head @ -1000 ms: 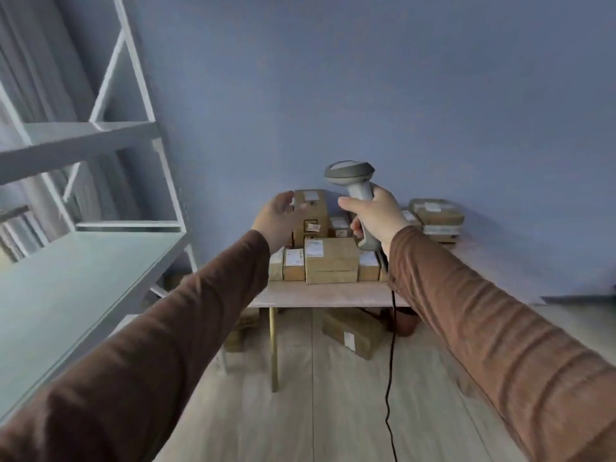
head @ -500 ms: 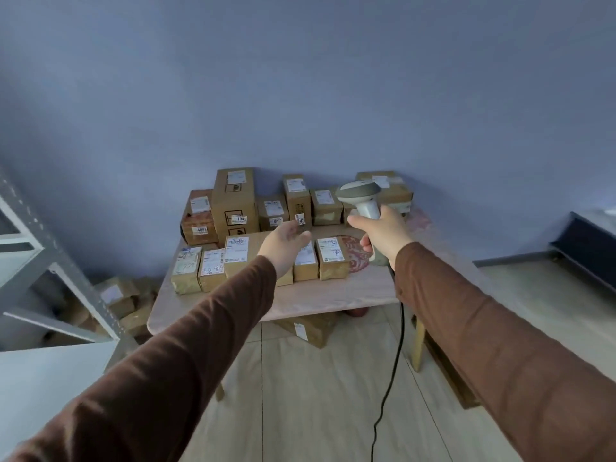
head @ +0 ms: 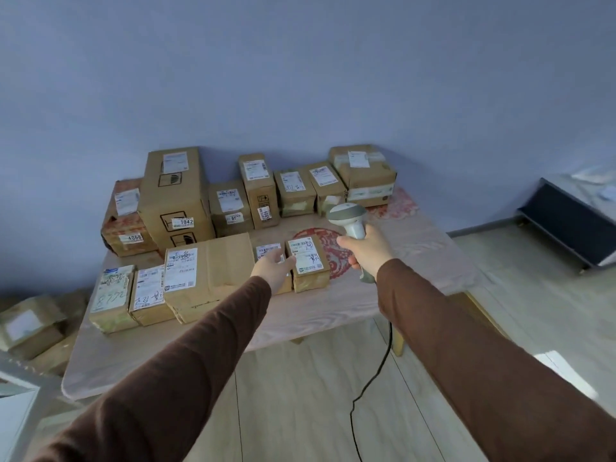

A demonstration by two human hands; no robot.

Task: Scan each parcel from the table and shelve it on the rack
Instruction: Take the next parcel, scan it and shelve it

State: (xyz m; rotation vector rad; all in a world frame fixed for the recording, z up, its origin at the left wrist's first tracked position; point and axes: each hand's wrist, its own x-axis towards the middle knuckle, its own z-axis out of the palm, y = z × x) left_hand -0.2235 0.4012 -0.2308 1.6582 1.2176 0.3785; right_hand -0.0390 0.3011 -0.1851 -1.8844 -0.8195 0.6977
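Several cardboard parcels with white labels stand on the low wooden table (head: 336,311). My right hand (head: 368,250) grips a grey corded barcode scanner (head: 350,221), held upright over the table's right half. My left hand (head: 273,268) reaches forward with its fingers apart, over a small parcel (head: 268,253) and touching the left edge of another small parcel (head: 308,261) in the front row. A wide flat parcel (head: 206,275) lies to the left of my left hand. A corner of the white rack (head: 15,400) shows at the bottom left.
A tall parcel marked 1042 (head: 173,195) and more boxes fill the back row against the blue wall. More parcels (head: 28,328) lie on the floor left of the table. A dark low stand (head: 566,225) sits at the right. The scanner's cable (head: 366,388) hangs to the floor.
My view has swung right from the rack to the table and come closer. Both hands have moved nearer the parcels, the left now at the front small parcels.
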